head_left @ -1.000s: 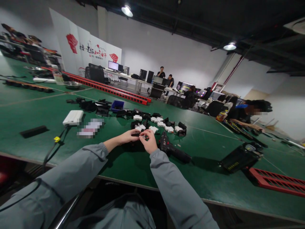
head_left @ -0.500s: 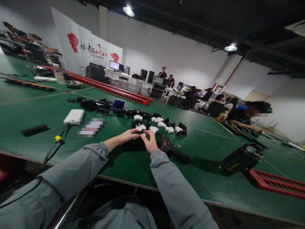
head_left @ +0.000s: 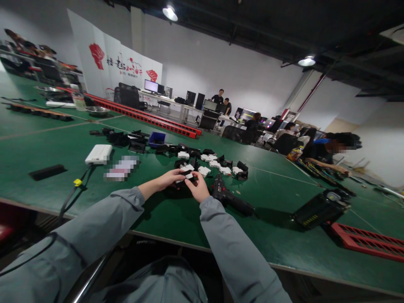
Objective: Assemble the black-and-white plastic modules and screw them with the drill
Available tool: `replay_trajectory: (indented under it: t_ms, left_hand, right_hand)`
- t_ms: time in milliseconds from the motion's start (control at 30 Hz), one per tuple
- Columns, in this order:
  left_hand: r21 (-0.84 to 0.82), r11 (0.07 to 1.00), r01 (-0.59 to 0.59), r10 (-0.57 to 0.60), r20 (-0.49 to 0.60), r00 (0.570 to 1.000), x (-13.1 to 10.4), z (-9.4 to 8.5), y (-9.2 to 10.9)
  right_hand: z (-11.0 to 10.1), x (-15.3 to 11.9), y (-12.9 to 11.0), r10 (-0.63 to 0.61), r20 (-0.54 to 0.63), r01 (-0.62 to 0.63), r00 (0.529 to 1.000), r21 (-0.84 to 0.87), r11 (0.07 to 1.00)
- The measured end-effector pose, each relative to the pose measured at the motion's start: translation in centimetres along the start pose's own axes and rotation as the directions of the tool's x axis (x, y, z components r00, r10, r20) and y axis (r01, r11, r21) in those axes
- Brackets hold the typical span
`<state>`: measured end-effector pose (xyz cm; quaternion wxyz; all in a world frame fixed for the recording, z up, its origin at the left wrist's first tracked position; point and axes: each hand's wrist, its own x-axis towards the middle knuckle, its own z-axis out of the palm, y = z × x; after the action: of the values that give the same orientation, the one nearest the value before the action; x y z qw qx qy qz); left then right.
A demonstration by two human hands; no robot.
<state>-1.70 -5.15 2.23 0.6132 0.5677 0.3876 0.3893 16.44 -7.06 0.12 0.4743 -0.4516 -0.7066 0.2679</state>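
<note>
My left hand [head_left: 168, 179] and my right hand [head_left: 198, 187] meet over the green table, their fingers closed around a small black-and-white part [head_left: 188, 176]. Its exact kind is too small to make out, and the fingers cover much of it. Just right of my right hand lies a black cordless drill [head_left: 233, 201]. Beyond my fingers are several white parts [head_left: 204, 171], some set beside or in black pieces [head_left: 242, 171]. Farther back sits a blue bin [head_left: 157, 139] with black pieces around it.
On the left lie a white box [head_left: 99, 154] with a cable, a blurred-out flat item [head_left: 122, 168] and a black strip [head_left: 47, 172]. A black canister-like object [head_left: 320, 209] and a red slotted frame [head_left: 369, 242] are at the right. Long red rails [head_left: 142, 115] cross the back.
The part has turned in my fingers, showing more of its black and white faces. My right fingers have shifted slightly on it. The drill and the parts on the table stay put.
</note>
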Motion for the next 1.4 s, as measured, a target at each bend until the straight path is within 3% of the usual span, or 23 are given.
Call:
replay_trajectory:
  t_ms: [233, 567, 1167, 1400]
  left_hand:
    - [0.016, 1.0, -0.008, 0.007, 0.061, 0.998, 0.1, -0.3, -0.2]
    - [-0.056, 0.997, 0.057, -0.051, 0.1, 0.994, 0.2, -0.6, -0.3]
    - [-0.029, 0.996, 0.079, -0.071, 0.205, 0.976, -0.4, -0.8, 0.6]
    - [-0.013, 0.996, 0.093, -0.09, 0.166, 0.982, -0.1, -0.8, 0.2]
  right_hand:
    - [-0.2, -0.3, -0.2, -0.065, -0.024, 0.064, 0.998, -0.028, 0.998]
    - [-0.8, -0.8, -2.3, -0.318, -0.066, 0.305, 0.946, -0.153, 0.94]
    - [-0.8, -0.7, -2.2, -0.31, -0.078, 0.292, 0.948, -0.182, 0.939]
    - [-1.1, -0.7, -2.4, -0.328, -0.046, 0.313, 0.944, -0.199, 0.929]
